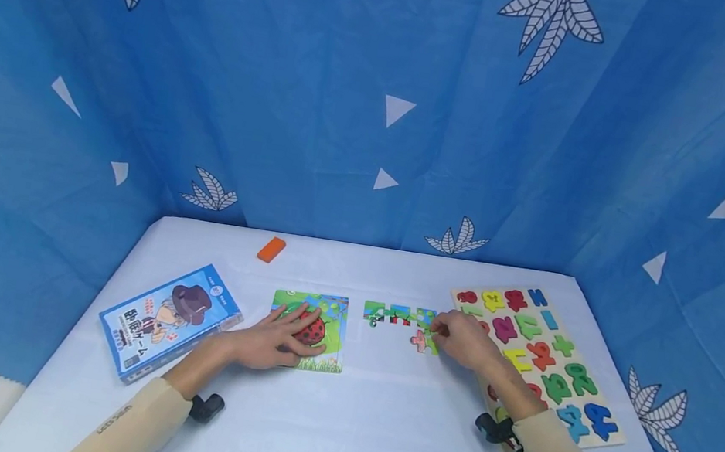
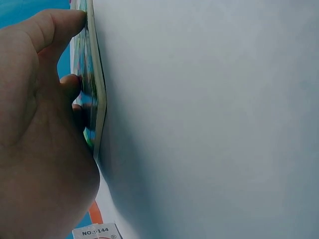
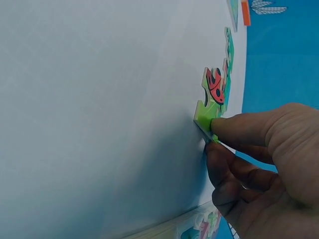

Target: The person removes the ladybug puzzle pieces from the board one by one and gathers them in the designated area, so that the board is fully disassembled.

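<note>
My left hand rests with spread fingers on a square ladybug puzzle; the left wrist view shows the fingertips on its face and its pale edge. To the right lies a partly joined second puzzle, a row of pieces along the top with a reddish piece below its right part. My right hand is at that puzzle's right side. In the right wrist view its thumb and forefinger pinch a green puzzle piece by the edge, right beside the ladybug piece.
A blue game box lies left of my left forearm. Under and beyond my right forearm is a wooden number board with colourful numerals. An orange block lies near the table's back edge. Blue curtains enclose the table.
</note>
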`<state>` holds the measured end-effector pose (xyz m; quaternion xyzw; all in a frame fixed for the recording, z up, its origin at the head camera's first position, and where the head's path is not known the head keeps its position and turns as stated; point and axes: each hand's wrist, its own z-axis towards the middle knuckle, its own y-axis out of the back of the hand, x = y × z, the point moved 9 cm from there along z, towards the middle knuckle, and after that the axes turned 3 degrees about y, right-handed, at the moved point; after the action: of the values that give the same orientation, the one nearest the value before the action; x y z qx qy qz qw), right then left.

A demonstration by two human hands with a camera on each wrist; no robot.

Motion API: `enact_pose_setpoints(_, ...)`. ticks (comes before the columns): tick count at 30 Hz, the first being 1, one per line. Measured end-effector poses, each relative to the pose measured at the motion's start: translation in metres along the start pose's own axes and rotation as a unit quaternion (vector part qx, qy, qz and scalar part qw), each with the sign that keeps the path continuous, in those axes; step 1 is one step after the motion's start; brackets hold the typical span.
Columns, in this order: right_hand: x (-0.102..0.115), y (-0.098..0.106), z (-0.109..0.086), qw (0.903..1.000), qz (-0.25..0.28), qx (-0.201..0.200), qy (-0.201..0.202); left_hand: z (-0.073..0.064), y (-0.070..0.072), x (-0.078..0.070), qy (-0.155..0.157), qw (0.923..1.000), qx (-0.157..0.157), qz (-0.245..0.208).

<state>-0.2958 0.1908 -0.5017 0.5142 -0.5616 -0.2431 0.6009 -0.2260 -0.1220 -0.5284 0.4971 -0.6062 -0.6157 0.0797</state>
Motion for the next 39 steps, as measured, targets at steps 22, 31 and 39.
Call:
enact_pose_setpoints(22,-0.0011,0.0,-0.0019,1.0,-0.006,-0.006,0.002,0.0,0.0008,-0.0003,0.002,1.0,-0.006,0.003)
enact_pose_setpoints(31,-0.0021,-0.0004,-0.001,1.0,-0.008,-0.002,-0.004,-0.0014,0.0034,-0.0009,-0.005,0.9998,-0.018,-0.007)
enact_pose_setpoints(39,-0.0042,-0.0003,-0.002,1.0,-0.001,-0.008,-0.003,-0.0015,0.0058,-0.0017,-0.01,0.9995,-0.028,-0.013)
